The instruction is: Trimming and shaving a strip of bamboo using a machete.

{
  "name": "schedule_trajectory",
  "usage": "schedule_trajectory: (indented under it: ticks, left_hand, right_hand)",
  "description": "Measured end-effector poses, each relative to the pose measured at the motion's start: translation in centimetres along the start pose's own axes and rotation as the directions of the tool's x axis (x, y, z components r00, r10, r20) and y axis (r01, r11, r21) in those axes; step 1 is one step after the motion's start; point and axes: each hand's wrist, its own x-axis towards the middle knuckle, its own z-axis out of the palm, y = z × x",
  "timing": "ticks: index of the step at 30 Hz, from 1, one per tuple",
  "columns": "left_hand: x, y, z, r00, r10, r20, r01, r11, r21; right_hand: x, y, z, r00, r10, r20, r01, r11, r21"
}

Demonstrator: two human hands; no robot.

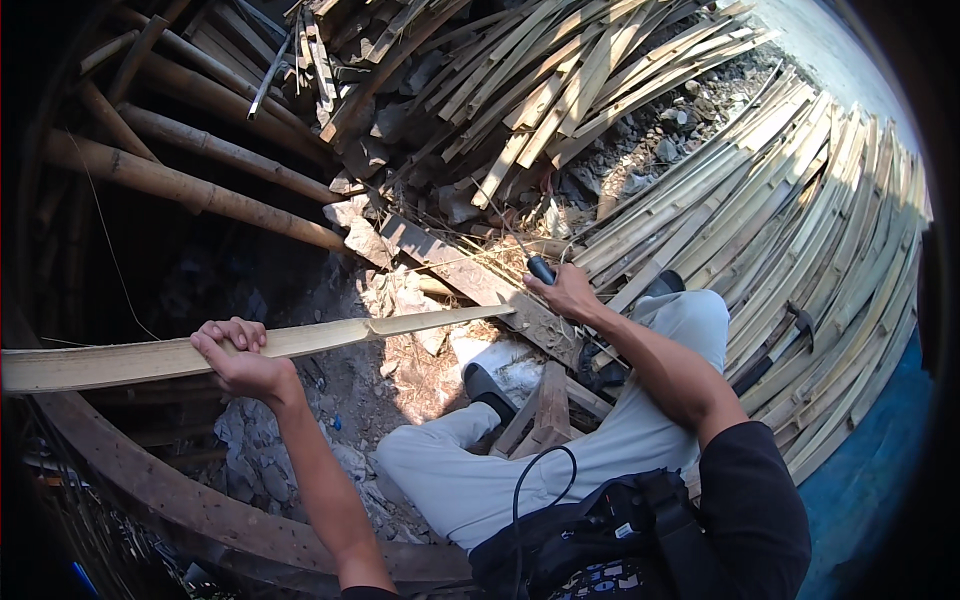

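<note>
My left hand (243, 358) is closed around a long, pale split-bamboo strip (330, 340). The strip runs from the left edge of the view to a narrow tip near the middle, over a weathered wooden plank (450, 265). In my right hand (570, 290) is a dark-handled tool with a thin blade (541, 268), its blade pointing up and to the left. My right fingers wrap its handle, just beyond the plank's right side and apart from the strip. Seen edge-on, the blade's exact shape is unclear.
Split bamboo strips (740, 220) lie fanned out at the right, with a hammer (790, 345) on them. Another strip pile (540, 90) covers rubble at the back. Thick bamboo poles (200, 185) cross the dark far left. A wooden block (548, 405) sits between my legs.
</note>
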Motion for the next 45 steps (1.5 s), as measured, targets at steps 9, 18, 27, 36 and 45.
schedule_trajectory:
  ticks: [9,18,27,36,45]
  left_hand:
    - [1.7,-1.1,-1.3,0.995,0.025,-0.099,-0.020,0.998,0.054]
    - [2.7,-2.2,-1.5,0.974,0.092,-0.209,-0.066,0.990,0.128]
    - [3.8,-2.8,-0.2,0.989,0.120,-0.089,-0.110,0.988,0.105]
    - [4.4,-2.4,-1.2,0.991,0.133,-0.008,-0.131,0.984,0.120]
    - [2.8,-2.9,-1.9,0.988,0.114,-0.105,-0.107,0.992,0.070]
  right_hand:
    - [1.0,13.5,5.5,0.993,-0.039,0.107,0.050,0.994,-0.097]
    - [-1.1,19.3,12.8,0.927,0.338,0.162,-0.270,0.903,-0.334]
    - [-0.3,20.6,12.7,0.860,0.469,0.204,-0.336,0.819,-0.466]
    - [-0.9,16.4,13.3,1.000,0.030,-0.006,-0.030,0.994,-0.103]
    - [1.1,21.6,14.0,0.841,0.519,0.152,-0.408,0.794,-0.451]
